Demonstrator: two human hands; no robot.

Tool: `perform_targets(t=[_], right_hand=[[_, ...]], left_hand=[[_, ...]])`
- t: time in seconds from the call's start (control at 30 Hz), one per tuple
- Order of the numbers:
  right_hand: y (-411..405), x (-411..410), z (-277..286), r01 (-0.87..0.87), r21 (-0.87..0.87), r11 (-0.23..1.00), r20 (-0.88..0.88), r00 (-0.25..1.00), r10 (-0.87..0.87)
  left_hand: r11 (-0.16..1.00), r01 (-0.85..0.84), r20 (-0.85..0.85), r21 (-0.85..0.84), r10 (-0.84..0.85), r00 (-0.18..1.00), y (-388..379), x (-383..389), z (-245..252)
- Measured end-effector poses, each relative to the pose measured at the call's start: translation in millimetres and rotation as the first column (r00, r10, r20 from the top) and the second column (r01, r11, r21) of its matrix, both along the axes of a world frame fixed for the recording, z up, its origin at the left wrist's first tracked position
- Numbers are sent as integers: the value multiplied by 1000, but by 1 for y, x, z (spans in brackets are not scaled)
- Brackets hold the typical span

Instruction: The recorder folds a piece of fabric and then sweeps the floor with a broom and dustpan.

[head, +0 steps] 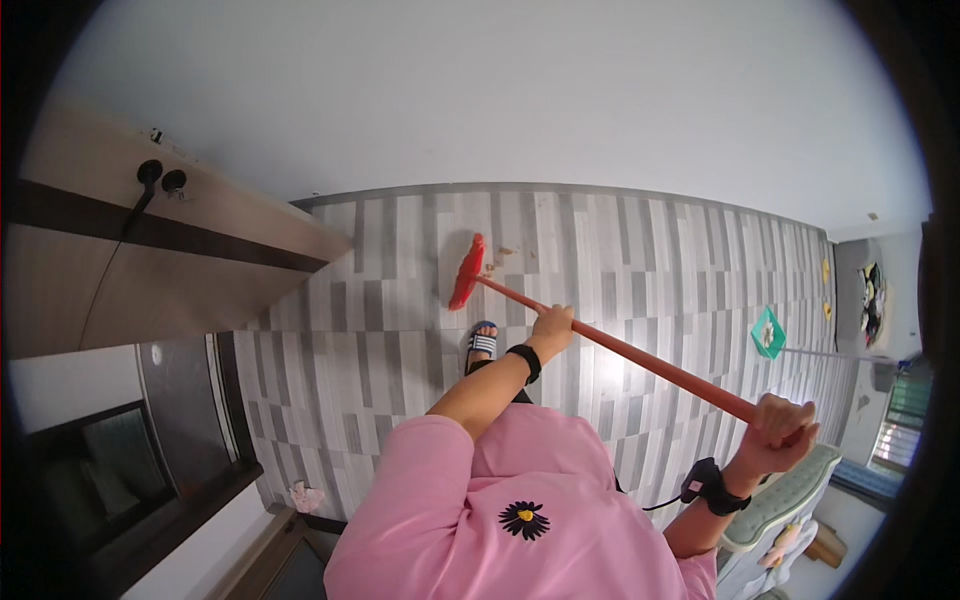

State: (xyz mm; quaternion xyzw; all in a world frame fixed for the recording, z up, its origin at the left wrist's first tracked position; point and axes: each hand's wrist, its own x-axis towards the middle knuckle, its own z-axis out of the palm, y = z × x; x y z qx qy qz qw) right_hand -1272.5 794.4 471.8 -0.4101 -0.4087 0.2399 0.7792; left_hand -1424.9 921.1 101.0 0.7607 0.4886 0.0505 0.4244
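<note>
A broom with a red head (pixel 469 274) and an orange-red handle (pixel 660 367) slants across the view. My left hand (pixel 553 330) grips the lower part of the handle, nearer the head. Around the handle's upper end, at the right, my right hand (pixel 784 431) is closed. The broom head touches the striped plank-look floor (pixel 405 367), just beyond my sandalled foot (pixel 482 341). Brown crumbs of debris (pixel 506 251) lie right beside the head, on its right side.
A green dustpan (pixel 769 334) with whitish matter in it and a long handle stands at the right. The wooden door (pixel 172 255) with a black handle is at the left. A white wall (pixel 510 97) bounds the far side. A tufted green bed (pixel 787 495) is at lower right.
</note>
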Motion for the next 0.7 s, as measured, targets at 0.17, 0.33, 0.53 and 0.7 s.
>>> perform_targets(t=[0.17,0.33,0.53,0.7], right_hand=[[28,-2,-29,-34,2,999,-86,996,34],[73,-70,-102,-316,-263,912,-169,945,279],[87,-81,-108,-565,-428,706,-222,823,523],[62,-46,-96,-197,-456,868,-67,980,187]], left_hand=[[956,-89,87,280,67,994,-4,-83,-8],[839,-344,25,422,368,929,-4,-177,-19],[919,-309,-8,245,321,947,47,-187,-50],[932,-144,68,333,129,989,97,-78,-65]])
